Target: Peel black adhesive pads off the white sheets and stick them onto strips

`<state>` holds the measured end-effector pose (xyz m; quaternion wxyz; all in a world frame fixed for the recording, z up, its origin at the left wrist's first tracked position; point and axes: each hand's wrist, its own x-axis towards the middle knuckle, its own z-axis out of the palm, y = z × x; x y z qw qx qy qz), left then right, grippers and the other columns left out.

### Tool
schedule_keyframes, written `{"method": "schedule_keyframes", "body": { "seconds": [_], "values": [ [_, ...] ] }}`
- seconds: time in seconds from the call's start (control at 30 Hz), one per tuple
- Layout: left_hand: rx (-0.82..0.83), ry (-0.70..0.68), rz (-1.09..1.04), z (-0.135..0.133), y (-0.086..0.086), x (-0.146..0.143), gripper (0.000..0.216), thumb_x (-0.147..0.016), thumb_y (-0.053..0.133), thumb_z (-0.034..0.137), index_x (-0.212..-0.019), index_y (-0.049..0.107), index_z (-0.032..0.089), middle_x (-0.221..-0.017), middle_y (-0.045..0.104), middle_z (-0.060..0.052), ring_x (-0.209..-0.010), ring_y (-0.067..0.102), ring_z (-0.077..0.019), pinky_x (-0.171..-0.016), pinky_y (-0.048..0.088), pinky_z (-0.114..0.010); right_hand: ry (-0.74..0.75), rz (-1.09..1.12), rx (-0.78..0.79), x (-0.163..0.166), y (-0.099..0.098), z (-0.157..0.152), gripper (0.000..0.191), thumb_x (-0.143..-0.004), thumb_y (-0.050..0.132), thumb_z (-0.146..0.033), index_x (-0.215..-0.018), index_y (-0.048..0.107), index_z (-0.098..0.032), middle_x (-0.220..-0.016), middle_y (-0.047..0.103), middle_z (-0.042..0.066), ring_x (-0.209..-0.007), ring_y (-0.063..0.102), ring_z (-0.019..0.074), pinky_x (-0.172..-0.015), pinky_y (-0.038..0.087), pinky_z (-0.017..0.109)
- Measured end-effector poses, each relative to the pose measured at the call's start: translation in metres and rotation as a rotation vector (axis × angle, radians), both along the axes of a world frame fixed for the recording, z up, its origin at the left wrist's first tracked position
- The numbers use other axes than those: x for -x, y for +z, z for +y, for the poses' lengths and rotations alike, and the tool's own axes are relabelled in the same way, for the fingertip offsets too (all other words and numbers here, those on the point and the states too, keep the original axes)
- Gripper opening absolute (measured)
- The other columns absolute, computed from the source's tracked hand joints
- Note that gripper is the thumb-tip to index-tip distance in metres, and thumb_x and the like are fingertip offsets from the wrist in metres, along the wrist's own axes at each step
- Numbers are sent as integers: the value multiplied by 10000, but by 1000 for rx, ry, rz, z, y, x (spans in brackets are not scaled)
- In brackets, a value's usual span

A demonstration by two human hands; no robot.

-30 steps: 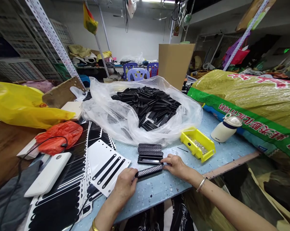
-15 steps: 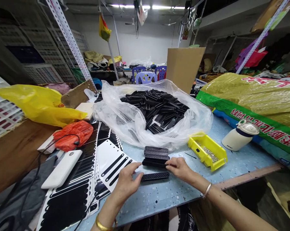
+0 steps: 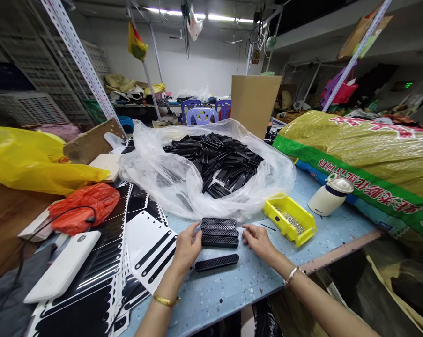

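Observation:
Several black textured strips (image 3: 218,233) lie side by side in a compact block on the blue speckled table in front of me. One more black strip (image 3: 217,262) lies apart, nearer the table edge and slightly tilted. My left hand (image 3: 188,245) is at the block's left end, thumb and forefinger apart, fingertips close to or touching the strip ends. On the other side, my right hand (image 3: 259,239) hovers just off the block's right end, fingers loosely curved and apart, holding nothing. Behind the block, a clear plastic bag (image 3: 148,173) holds a heap of black strips (image 3: 221,159).
At right stand a yellow bin (image 3: 283,227) of small metal pieces, a white bottle (image 3: 329,199) and a large printed sack (image 3: 366,150). Left are white sheets with black strips (image 3: 151,250), a white power bank (image 3: 62,267), an orange bag (image 3: 86,208) and a yellow bag (image 3: 35,161).
The strips between my hands now lie flat and aligned in the block. My right hand has let go and moved off to the right. My left hand has shifted from the separate strip to the block.

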<state>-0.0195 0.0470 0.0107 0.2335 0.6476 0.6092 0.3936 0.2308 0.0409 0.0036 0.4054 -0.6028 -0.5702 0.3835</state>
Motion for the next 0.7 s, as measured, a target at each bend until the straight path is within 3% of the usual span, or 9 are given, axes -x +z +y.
{"method": "schedule_keyframes", "body": {
  "seconds": [0.1, 0.2, 0.47, 0.6, 0.7],
  "values": [
    [17, -8, -48, 23, 0, -7, 389, -824, 460, 305, -1089, 696, 146, -1081, 742, -119, -1038, 681, -264, -914, 520, -389, 98, -255, -184, 7, 5, 17, 290, -866, 434, -297, -868, 692, -165, -738, 713, 67, -664, 651, 189, -601, 492, 285],
    [24, -20, -41, 31, 3, -10, 372, -805, 457, 292, -1031, 724, 163, -1058, 751, -107, -1036, 683, -266, -927, 514, -399, 138, -387, -260, 15, 7, 28, 330, -901, 414, -265, -729, 678, -168, -722, 702, 76, -690, 633, 197, -663, 476, 300],
    [56, 10, 23, -32, 3, 3, 395, -858, 414, 356, -1021, 727, 178, -943, 773, -89, -879, 719, -252, -801, 546, -357, 162, -392, -282, 26, -8, 5, 250, -884, 468, -236, -871, 712, -182, -816, 717, 80, -748, 632, 203, -719, 461, 301],
    [9, 46, 43, -49, 2, 3, 379, -849, 423, 351, -977, 738, 184, -900, 773, -99, -840, 722, -262, -783, 553, -371, 191, -277, -230, 27, 1, -5, 275, -861, 491, -273, -660, 661, -194, -677, 672, 44, -668, 590, 190, -682, 431, 286],
    [-18, 72, -52, -52, 1, 7, 361, -841, 471, 369, -999, 737, 183, -969, 766, -103, -924, 712, -273, -841, 552, -387, 155, -212, -202, 20, 8, -6, 352, -858, 502, -347, -554, 600, -199, -573, 614, 23, -595, 549, 174, -635, 419, 275]
  ]
}}
